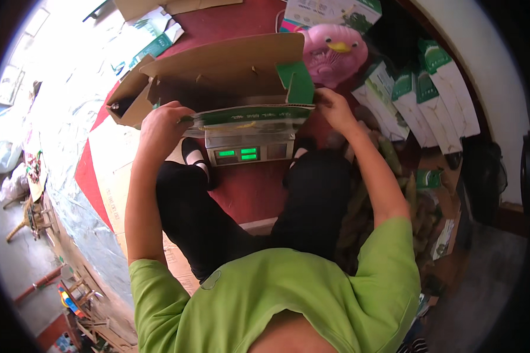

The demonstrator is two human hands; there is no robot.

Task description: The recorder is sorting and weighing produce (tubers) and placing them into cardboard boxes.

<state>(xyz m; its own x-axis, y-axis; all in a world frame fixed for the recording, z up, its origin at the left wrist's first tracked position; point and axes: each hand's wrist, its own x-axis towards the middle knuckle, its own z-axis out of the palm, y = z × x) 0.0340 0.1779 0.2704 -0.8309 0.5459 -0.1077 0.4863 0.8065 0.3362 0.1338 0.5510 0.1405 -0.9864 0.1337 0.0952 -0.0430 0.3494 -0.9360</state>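
Observation:
An open cardboard carton [218, 67], brown inside with green and white printed outsides, rests on a digital weighing scale [250, 152] between my feet. Green digits glow on the scale's front panel. My left hand [166, 125] is closed on the carton's near edge at its left end, thumb and fingers pinching the board. At the near right corner my right hand [334, 109] has its fingers curled against the carton's edge. A green end flap [297, 82] stands up on the right side, and the tall back flap rises behind. The carton's bottom lies in shadow.
A pink plastic basket with a duck face [334, 56] stands beyond my right hand. Several folded green and white cartons [415, 106] lean at the right. Long greenish-brown produce [388, 156] is heaped beside my right leg. Flat cardboard [121, 170] and clear sheeting cover the left floor.

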